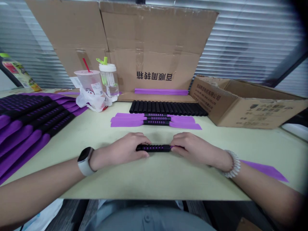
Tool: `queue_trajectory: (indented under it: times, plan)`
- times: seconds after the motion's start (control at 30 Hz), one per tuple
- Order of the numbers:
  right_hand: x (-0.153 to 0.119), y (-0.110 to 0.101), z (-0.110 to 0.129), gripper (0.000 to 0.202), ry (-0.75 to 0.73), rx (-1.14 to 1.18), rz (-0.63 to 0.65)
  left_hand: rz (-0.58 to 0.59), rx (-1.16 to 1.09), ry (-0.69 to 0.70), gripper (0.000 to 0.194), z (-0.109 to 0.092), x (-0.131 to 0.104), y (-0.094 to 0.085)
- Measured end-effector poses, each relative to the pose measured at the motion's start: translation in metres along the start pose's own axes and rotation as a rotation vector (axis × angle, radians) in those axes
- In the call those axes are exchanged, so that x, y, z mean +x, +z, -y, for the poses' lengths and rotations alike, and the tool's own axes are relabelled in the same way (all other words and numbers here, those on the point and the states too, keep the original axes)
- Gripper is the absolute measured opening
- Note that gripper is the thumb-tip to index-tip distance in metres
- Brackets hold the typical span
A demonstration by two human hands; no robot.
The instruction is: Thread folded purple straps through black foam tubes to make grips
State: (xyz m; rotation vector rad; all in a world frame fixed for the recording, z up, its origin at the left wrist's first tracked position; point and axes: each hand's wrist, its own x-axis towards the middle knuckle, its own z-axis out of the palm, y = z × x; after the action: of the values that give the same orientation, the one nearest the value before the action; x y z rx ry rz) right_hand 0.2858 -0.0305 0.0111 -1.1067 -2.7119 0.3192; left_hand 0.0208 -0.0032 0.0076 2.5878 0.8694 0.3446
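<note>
A black slotted sleeve [157, 148] with purple showing through its slots lies level between my hands, near the table's middle. My left hand [131, 146] grips its left end between thumb and fingers. At the sleeve's right end, my right hand [189, 147] pinches the purple strip [266, 170], which runs under my right forearm and shows again on the table beyond it. Just behind are several finished-looking purple strips [126, 121] with black sleeves around their middles. A row of plain black sleeves [168, 108] lies farther back.
On the left is a large pile of purple strips with black sleeves [36, 115]. Behind it stand a pink cup [90, 81] in a plastic bag, a water bottle [109, 80] and a drink bottle [20, 75]. An open cardboard box [250, 102] sits right; purple strips [161, 92] lie at the back.
</note>
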Motion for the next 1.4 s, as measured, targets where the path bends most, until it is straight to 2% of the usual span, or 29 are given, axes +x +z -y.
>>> queue_trajectory:
  times: [0.17,0.4,0.6,0.77,0.87,1.23,1.4]
  plan:
    - [0.000,0.002,0.001,0.023,-0.031,0.006,0.001,-0.069,-0.030,0.031,0.018,0.002,0.000,0.010]
    - [0.003,0.007,0.002,0.026,-0.041,-0.031,-0.014,-0.122,-0.091,0.062,0.015,-0.001,0.002,0.012]
    - [0.001,0.003,0.003,0.022,-0.007,0.018,0.000,-0.099,-0.056,0.035,0.017,-0.001,0.002,0.012]
    - [-0.003,-0.005,0.000,0.018,0.007,0.063,0.028,-0.040,-0.043,-0.025,0.022,0.006,0.000,0.004]
    - [-0.003,-0.005,-0.002,0.019,0.001,0.057,0.020,-0.015,-0.032,-0.038,0.014,0.008,0.000,-0.001]
    - [0.001,0.003,-0.001,0.025,-0.038,-0.030,-0.019,-0.076,-0.081,0.011,0.012,0.003,0.000,0.002]
    - [0.000,0.003,-0.004,0.025,-0.023,-0.029,-0.058,-0.092,-0.050,-0.025,0.018,0.011,0.001,0.003]
